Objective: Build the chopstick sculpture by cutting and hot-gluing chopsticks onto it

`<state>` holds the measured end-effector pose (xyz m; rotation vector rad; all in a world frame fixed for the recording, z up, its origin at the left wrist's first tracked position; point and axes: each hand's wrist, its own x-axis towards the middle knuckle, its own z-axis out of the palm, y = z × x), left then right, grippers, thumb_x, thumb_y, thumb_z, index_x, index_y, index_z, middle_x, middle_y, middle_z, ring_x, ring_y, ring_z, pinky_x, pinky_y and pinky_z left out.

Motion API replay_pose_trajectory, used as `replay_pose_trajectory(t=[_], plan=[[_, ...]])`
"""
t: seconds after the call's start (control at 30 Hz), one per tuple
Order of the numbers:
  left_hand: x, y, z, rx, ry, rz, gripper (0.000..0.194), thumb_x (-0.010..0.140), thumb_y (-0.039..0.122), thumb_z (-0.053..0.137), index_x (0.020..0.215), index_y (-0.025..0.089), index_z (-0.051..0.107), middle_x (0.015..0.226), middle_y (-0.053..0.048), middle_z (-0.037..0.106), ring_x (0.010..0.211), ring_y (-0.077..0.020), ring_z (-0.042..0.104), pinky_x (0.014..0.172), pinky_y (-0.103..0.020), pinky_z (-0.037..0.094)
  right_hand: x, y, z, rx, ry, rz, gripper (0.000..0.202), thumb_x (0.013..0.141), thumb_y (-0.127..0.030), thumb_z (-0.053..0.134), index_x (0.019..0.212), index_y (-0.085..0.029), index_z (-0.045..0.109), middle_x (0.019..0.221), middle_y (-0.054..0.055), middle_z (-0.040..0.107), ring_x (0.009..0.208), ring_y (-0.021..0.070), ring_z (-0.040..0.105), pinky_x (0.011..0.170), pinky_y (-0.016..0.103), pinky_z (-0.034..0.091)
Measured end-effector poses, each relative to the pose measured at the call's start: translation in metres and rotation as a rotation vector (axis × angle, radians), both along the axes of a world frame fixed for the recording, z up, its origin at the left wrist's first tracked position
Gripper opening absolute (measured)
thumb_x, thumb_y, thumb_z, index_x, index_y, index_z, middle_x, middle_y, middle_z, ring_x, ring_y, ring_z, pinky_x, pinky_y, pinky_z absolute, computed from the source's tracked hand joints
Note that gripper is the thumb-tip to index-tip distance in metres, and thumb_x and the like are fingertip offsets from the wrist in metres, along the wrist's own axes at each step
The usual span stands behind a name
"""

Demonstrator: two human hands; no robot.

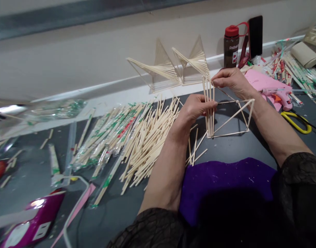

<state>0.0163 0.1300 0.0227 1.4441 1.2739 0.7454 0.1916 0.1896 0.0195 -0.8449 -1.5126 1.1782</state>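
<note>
A frame of thin wooden sticks point(231, 120) stands on the grey table, with several near-vertical sticks along its left side. My left hand point(195, 109) is closed on those upright sticks about halfway up, thumb and fingers pinching them. Higher up, my right hand point(231, 81) pinches near the top end of the sticks, by the frame's upper corner; whether it grips a separate stick is hard to see. Left of my left hand lies a loose pile of bare sticks point(147, 148). A few more sticks point(195, 146) rest below the frame's left corner.
Two finished-looking stick structures point(158, 70) lean by the wall. Behind are a bottle with a red lid point(231, 48) and a phone point(255, 36). At right lie a pink glue gun point(279, 90) and yellow-handled scissors point(297, 122). Wrapped chopsticks point(108, 137) and a purple device point(31, 220) occupy the left.
</note>
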Motion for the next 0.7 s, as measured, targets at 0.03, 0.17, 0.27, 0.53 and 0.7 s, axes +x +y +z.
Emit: replay_pose_trajectory(t=[0.03, 0.17, 0.27, 0.53, 0.7], plan=[[0.000, 0.000, -0.001, 0.003, -0.001, -0.004, 0.019, 0.066, 0.032, 0.072, 0.064, 0.015, 0.066, 0.064, -0.006, 0.068, 0.056, -0.0126, 0.060, 0.053, -0.026, 0.041, 0.001, 0.001, -0.001, -0.006, 0.005, -0.004, 0.004, 0.070, -0.012, 0.075, 0.071, -0.014, 0.071, 0.062, -0.002, 0.062, 0.061, 0.0084, 0.055, 0.057, 0.021, 0.043], [-0.001, 0.001, -0.002, 0.006, 0.017, -0.019, 0.019, 0.067, 0.034, 0.071, 0.066, 0.016, 0.066, 0.066, -0.006, 0.068, 0.058, -0.0134, 0.061, 0.054, -0.027, 0.042, 0.006, 0.006, 0.000, -0.040, 0.046, -0.043, 0.006, 0.076, -0.011, 0.072, 0.071, -0.015, 0.070, 0.067, 0.001, 0.065, 0.062, 0.0082, 0.058, 0.057, 0.022, 0.046], [-0.001, 0.001, -0.002, 0.008, 0.034, -0.036, 0.023, 0.068, 0.038, 0.072, 0.069, 0.015, 0.069, 0.069, -0.007, 0.070, 0.062, -0.0144, 0.064, 0.055, -0.026, 0.043, 0.018, 0.010, 0.007, -0.064, 0.096, -0.059, 0.011, 0.080, -0.014, 0.071, 0.070, -0.017, 0.068, 0.067, 0.002, 0.066, 0.058, 0.0095, 0.058, 0.052, 0.023, 0.047], [-0.022, -0.005, 0.024, 0.086, 0.049, 0.040, 0.038, 0.068, 0.052, 0.072, 0.078, 0.015, 0.073, 0.075, -0.009, 0.074, 0.070, -0.0153, 0.069, 0.056, -0.022, 0.047, 0.073, 0.005, 0.039, 0.068, 0.290, -0.202, 0.015, 0.078, -0.028, 0.076, 0.075, -0.021, 0.063, 0.068, -0.002, 0.064, 0.055, 0.0066, 0.058, 0.048, 0.019, 0.046], [-0.033, -0.015, 0.050, 0.291, -0.133, 0.304, 0.023, 0.064, 0.036, 0.074, 0.075, 0.017, 0.070, 0.070, -0.005, 0.073, 0.062, -0.0133, 0.067, 0.056, -0.023, 0.049, 0.082, -0.010, 0.057, 0.108, 0.301, -0.353, 0.022, 0.077, -0.038, 0.074, 0.077, -0.022, 0.059, 0.070, -0.003, 0.062, 0.058, 0.0091, 0.060, 0.050, 0.021, 0.049]])
